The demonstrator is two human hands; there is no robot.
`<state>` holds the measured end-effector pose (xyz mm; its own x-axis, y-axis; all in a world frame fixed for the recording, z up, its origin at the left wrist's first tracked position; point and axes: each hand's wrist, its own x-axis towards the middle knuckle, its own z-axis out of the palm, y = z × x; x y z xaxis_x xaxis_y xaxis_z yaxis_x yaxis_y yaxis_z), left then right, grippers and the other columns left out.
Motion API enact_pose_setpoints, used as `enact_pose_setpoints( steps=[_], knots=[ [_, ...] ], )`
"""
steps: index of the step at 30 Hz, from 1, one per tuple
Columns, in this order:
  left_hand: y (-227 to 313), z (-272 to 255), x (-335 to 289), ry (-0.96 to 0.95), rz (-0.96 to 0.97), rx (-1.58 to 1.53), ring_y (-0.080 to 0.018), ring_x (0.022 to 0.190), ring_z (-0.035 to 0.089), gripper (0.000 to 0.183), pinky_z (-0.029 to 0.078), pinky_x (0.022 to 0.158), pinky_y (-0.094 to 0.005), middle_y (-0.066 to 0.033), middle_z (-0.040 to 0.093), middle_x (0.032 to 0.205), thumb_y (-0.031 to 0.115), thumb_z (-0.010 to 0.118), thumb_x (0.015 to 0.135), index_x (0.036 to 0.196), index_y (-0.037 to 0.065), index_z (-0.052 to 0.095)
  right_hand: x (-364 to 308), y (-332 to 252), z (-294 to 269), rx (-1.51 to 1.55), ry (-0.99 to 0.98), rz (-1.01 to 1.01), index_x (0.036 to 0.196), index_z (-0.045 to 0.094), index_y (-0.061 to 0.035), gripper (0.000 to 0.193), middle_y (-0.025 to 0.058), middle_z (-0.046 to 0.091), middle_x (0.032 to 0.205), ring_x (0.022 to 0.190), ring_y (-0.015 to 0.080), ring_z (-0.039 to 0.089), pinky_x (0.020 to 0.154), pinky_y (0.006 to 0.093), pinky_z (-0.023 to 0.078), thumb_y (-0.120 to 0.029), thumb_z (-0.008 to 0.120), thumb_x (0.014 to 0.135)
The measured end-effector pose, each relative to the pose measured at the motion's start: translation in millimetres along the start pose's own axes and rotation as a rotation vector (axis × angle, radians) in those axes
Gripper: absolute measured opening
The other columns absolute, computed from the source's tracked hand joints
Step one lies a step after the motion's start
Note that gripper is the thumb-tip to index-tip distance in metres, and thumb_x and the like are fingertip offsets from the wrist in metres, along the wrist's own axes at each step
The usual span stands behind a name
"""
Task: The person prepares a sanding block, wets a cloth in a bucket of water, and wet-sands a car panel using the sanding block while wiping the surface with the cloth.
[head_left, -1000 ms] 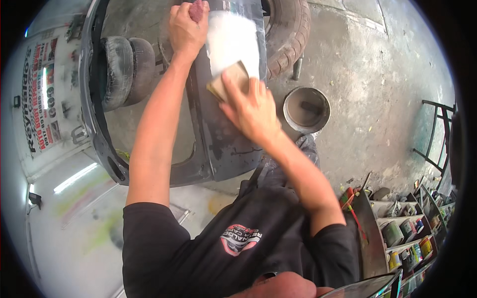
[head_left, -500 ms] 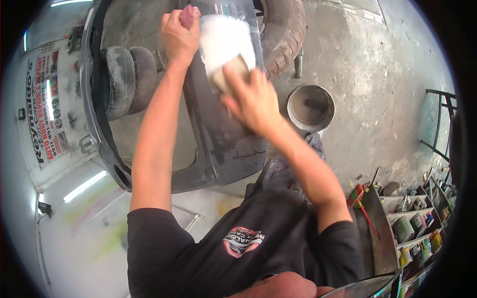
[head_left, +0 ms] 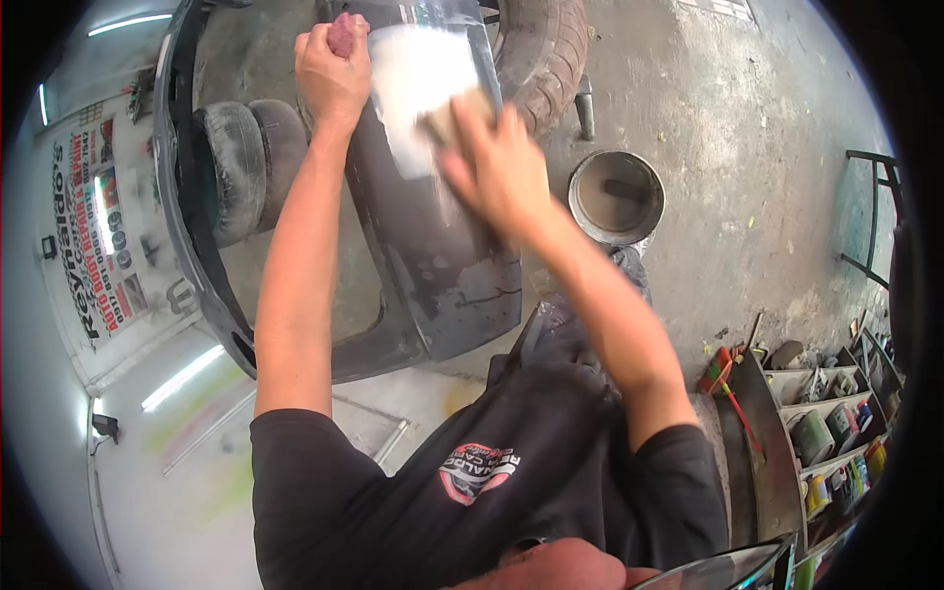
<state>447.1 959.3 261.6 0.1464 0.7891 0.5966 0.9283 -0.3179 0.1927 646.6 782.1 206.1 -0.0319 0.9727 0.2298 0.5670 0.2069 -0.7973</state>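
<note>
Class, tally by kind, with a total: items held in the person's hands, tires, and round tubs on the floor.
Held items: 2 (reddish lump in the left hand; tan block, blurred, in the right hand)
Tires: 3 (two at picture left, one at top centre)
Round tub: 1
Total: 6

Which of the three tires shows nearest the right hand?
The brown tire right of the grey panel, beyond the right hand; the other two show through the panel's opening, left of the left forearm.

Left hand (head_left: 332,79) curled, right hand (head_left: 504,179) blurred
</note>
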Motion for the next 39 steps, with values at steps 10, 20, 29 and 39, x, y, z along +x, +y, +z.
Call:
enact_pose_setpoints(
  steps=[10,20,29,39],
  knots=[
    [2,3,-11,-0.02,-0.028,-0.023,-0.0343,0.086,0.065,0.039,0.053,0.079,-0.0463,-0.0162,0.066,0.09,0.042,0.074,0.093,0.089,0.003,0.071,-62,-4,-6,0.068,-0.06,-0.058,0.151,0.05,-0.0156,0.079,0.0243,0.052,0.115,0.103,0.0399,0.059,0.079,0.0485,0.055,-0.035,0.082,0.082],
    [20,21,-2,-0.034,0.008,-0.005,-0.0333,0.083,0.065,0.035,0.051,0.078,-0.0453,-0.0123,0.07,0.082,0.04,0.072,0.096,0.083,0.007,0.075,74,30,-3,0.066,-0.001,0.205,0.152,0.046,-0.0116,0.074,0.0302,0.056,0.12,0.107,0.0476,0.062,0.09,0.0527,0.055,-0.047,0.07,0.092],
    [8,-2,1,-0.05,-0.002,-0.019,-0.0334,0.087,0.062,0.04,0.051,0.08,-0.0457,-0.0155,0.065,0.087,0.041,0.073,0.094,0.088,0.002,0.069,3,23,-4,0.093,-0.018,-0.035,0.145,0.047,-0.0049,0.071,0.0285,0.054,0.118,0.103,0.0444,0.062,0.083,0.0518,0.056,-0.04,0.074,0.089],
    [10,3,-7,-0.03,-0.007,0.013,-0.0305,0.086,0.065,0.031,0.052,0.081,-0.0438,-0.0122,0.075,0.088,0.033,0.072,0.097,0.087,0.005,0.075,-86,11,-12,0.159,-0.01,-0.048,0.151,0.048,-0.0063,0.077,0.0251,0.052,0.117,0.103,0.0432,0.058,0.088,0.05,0.052,-0.039,0.077,0.088]
  ],
)
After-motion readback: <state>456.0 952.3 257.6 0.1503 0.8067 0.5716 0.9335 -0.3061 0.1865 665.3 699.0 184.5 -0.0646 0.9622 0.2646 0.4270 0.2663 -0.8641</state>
